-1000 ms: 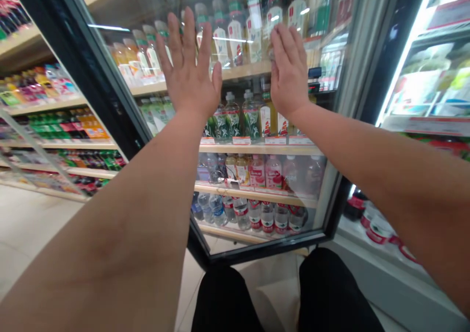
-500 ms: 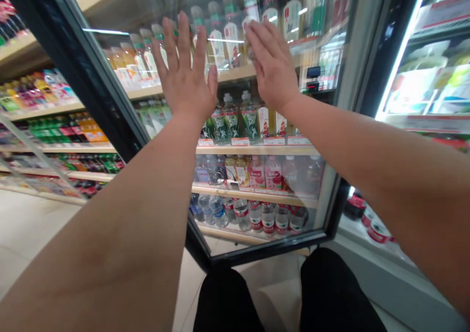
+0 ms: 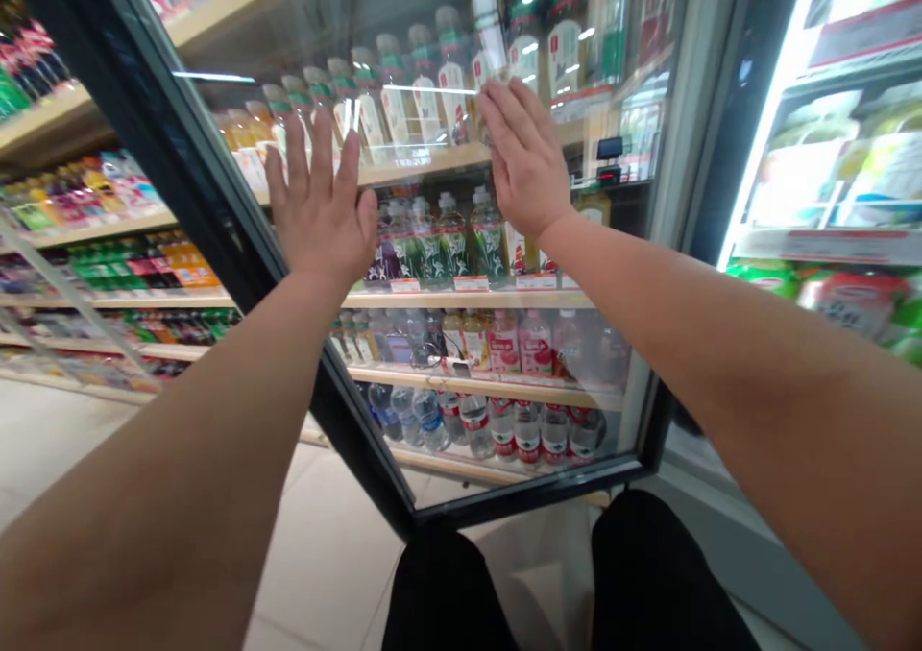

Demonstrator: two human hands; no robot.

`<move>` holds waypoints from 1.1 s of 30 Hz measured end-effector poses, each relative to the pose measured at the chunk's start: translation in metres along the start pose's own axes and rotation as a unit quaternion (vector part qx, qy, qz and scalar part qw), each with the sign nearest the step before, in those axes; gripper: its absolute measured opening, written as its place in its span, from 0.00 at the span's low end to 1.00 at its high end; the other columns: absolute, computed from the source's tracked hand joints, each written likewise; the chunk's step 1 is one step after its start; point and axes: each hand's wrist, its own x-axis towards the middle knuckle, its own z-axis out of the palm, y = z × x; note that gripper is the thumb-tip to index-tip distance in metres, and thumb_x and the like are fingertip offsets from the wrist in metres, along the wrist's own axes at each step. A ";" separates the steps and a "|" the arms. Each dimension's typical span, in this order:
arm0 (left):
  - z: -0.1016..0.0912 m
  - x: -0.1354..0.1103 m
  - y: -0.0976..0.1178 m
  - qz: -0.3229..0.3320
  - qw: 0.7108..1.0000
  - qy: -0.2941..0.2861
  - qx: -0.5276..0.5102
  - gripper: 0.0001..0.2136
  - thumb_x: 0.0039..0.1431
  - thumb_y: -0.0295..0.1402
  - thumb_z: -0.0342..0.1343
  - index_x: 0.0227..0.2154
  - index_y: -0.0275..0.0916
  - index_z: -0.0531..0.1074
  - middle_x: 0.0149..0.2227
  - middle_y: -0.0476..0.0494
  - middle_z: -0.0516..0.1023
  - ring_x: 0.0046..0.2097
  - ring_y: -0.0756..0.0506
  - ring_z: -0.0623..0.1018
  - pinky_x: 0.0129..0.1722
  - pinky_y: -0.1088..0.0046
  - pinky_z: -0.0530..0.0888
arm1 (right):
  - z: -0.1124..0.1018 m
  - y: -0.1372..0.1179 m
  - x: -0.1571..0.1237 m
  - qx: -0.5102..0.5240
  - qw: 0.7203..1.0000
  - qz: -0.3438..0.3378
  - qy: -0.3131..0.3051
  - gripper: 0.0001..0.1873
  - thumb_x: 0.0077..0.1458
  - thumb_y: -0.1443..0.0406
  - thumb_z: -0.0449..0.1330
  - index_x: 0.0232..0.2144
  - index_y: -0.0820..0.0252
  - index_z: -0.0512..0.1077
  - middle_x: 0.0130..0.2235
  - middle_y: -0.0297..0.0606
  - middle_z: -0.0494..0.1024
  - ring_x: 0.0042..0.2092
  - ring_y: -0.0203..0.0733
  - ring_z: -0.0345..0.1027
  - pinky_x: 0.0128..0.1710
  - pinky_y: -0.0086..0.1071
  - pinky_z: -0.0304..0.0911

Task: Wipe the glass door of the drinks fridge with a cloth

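Mid-frame, the left hand [image 3: 321, 211] and right hand [image 3: 524, 163] press flat, fingers spread, gripping nothing, against the glass cooler door [image 3: 576, 363] fronting bottled drinks [image 3: 504, 344].

No legible wording anywhere. Only blurred red marks on the white labels of the tall pale bottles [image 3: 522, 56] on the far upper shelf, smeared print on the red-and-white price tags [image 3: 471, 284] along the wooden shelf edge, and unreadable pink labels on the small bottles [image 3: 519, 341] lower down.
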 end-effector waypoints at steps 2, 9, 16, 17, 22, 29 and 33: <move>0.002 -0.002 0.001 -0.011 1.000 0.005 -0.011 0.33 0.69 0.46 0.44 0.74 0.54 0.45 0.73 0.71 0.31 0.76 0.44 0.35 0.76 0.50 0.35 | 0.004 -0.004 -0.010 0.029 0.994 -0.083 -0.063 0.32 0.67 0.67 0.42 0.70 0.49 0.60 0.71 0.30 0.61 0.75 0.44 0.47 0.75 0.49 0.47; 0.004 0.002 0.004 -0.044 0.997 0.008 -0.065 0.34 0.65 0.52 0.43 0.73 0.56 0.52 0.73 0.70 0.36 0.74 0.47 0.31 0.76 0.60 0.30 | 0.017 -0.028 0.024 0.056 0.989 -0.106 -0.086 0.31 0.66 0.67 0.41 0.67 0.57 0.65 0.70 0.34 0.65 0.73 0.45 0.51 0.75 0.44 0.48; 0.004 0.002 0.004 -0.045 0.995 0.007 -0.088 0.35 0.63 0.54 0.42 0.73 0.54 0.53 0.73 0.70 0.37 0.72 0.48 0.27 0.76 0.61 0.28 | 0.029 -0.067 0.028 0.088 0.978 -0.141 -0.122 0.33 0.68 0.64 0.36 0.67 0.58 0.65 0.70 0.34 0.63 0.74 0.45 0.48 0.75 0.44 0.42; 0.003 0.002 0.005 -0.049 0.994 0.006 -0.098 0.36 0.63 0.54 0.43 0.73 0.53 0.53 0.73 0.70 0.37 0.72 0.47 0.26 0.76 0.60 0.28 | 0.030 -0.071 0.031 0.098 0.972 -0.164 -0.136 0.33 0.68 0.62 0.35 0.67 0.61 0.65 0.70 0.35 0.63 0.74 0.47 0.48 0.75 0.46 0.43; 0.001 0.001 0.007 -0.044 0.996 0.004 -0.072 0.34 0.66 0.50 0.43 0.73 0.53 0.52 0.73 0.68 0.37 0.75 0.44 0.33 0.77 0.55 0.32 | 0.038 -0.070 0.086 0.038 0.993 -0.069 -0.082 0.33 0.64 0.68 0.41 0.68 0.58 0.64 0.71 0.32 0.61 0.74 0.46 0.49 0.75 0.43 0.48; 0.000 0.001 0.009 -0.043 0.997 0.004 -0.070 0.34 0.65 0.53 0.41 0.73 0.54 0.51 0.73 0.70 0.35 0.72 0.50 0.27 0.76 0.63 0.29 | 0.029 -0.073 0.056 0.025 0.994 -0.073 -0.081 0.34 0.64 0.73 0.40 0.70 0.60 0.62 0.72 0.30 0.59 0.74 0.47 0.47 0.76 0.44 0.46; -0.001 0.002 0.010 -0.039 0.996 0.003 -0.085 0.37 0.63 0.55 0.40 0.73 0.48 0.53 0.74 0.65 0.36 0.70 0.51 0.22 0.75 0.62 0.28 | 0.015 -0.069 0.006 0.061 0.977 -0.145 -0.146 0.30 0.67 0.69 0.42 0.68 0.56 0.63 0.71 0.34 0.62 0.74 0.45 0.47 0.76 0.44 0.45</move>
